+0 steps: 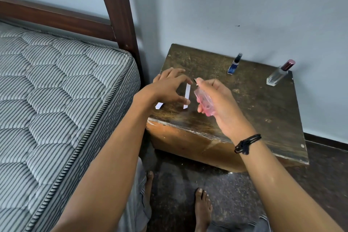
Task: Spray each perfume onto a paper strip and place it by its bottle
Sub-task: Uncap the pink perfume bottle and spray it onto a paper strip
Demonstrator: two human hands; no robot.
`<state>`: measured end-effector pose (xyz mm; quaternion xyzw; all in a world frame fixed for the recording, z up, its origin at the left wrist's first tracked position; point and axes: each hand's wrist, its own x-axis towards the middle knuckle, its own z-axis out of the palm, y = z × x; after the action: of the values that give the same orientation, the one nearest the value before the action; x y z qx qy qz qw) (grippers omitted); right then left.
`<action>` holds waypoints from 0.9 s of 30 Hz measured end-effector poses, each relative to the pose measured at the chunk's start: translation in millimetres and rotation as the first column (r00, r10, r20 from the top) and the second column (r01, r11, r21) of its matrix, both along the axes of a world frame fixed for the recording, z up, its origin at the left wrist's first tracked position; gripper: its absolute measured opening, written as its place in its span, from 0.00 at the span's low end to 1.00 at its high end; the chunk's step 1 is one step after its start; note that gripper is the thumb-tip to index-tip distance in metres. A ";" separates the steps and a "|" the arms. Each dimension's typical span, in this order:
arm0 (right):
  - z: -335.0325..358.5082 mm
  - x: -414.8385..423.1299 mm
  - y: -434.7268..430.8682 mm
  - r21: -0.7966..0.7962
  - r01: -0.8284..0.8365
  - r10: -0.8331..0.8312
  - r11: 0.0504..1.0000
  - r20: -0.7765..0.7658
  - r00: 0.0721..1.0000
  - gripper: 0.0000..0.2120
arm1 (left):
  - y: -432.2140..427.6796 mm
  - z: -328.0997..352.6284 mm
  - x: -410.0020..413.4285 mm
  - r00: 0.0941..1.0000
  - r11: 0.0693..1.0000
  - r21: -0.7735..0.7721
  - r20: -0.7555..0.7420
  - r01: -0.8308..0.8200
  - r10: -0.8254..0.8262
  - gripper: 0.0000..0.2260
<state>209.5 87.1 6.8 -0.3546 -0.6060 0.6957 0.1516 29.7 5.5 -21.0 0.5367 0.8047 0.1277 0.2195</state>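
Observation:
My right hand (218,100) is shut on a pink perfume bottle (205,102), held tilted above the wooden side table (254,100) with its top toward the strips. My left hand (169,88) hovers with spread fingers over two white paper strips: one strip (187,96) lies between thumb and forefinger, and only the end of the other strip (159,105) shows under my wrist. A small blue bottle with a black cap (234,65) stands at the back of the table. A clear bottle with a maroon cap (280,73) stands at the back right corner.
A striped mattress (56,100) on a dark wooden bed frame (116,15) fills the left side, close to the table. A pale wall runs behind the table. My bare feet (202,207) stand on the dark speckled floor below the table's front edge.

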 end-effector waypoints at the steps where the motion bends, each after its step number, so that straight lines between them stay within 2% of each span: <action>1: -2.3 -0.7 -0.3 0.007 0.012 -0.012 1.000 0.034 0.999 0.22 | 0.2 -1.8 0.7 1.000 1.000 -0.017 0.012 0.004 -0.004 0.31; 4: -8.3 -2.2 1.4 0.006 0.065 -0.066 0.998 0.126 0.990 0.25 | 0.3 -7.7 3.4 0.999 0.998 -0.055 0.036 0.006 -0.004 0.28; 7: -11.3 -2.5 2.0 -0.058 0.042 -0.035 0.997 0.128 0.991 0.29 | 0.1 -10.4 3.6 0.999 0.997 -0.080 0.043 0.016 -0.013 0.28; 13: -12.5 -4.6 2.5 -0.172 0.063 -0.050 0.983 0.077 0.996 0.18 | -1.5 -10.6 -1.5 0.999 0.995 -0.096 0.050 0.017 -0.012 0.31; 20: -13.8 -0.5 6.0 -0.272 0.011 -0.020 0.962 -0.029 0.999 0.13 | -1.7 -12.2 -3.2 0.999 0.995 -0.099 0.045 0.011 -0.006 0.34; 23: -16.1 1.0 9.8 -0.179 -0.046 0.042 0.983 -0.030 0.999 0.12 | -1.8 -13.3 -5.1 0.999 0.995 -0.098 0.043 0.007 -0.003 0.34; 25: -19.6 1.3 10.8 0.003 -0.083 0.082 0.997 0.053 0.995 0.15 | -2.4 -14.5 -6.9 0.999 0.995 -0.101 0.049 0.002 0.003 0.35; 27: -25.4 0.6 9.1 0.234 -0.121 0.085 0.965 0.159 0.984 0.18 | -3.0 -16.0 -8.4 0.998 0.995 -0.102 0.055 -0.001 0.006 0.35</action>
<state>210.1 96.2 -18.7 -0.3518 -0.7136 0.5954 0.1120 21.3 2.6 -36.9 0.5196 0.8047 0.1016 0.2686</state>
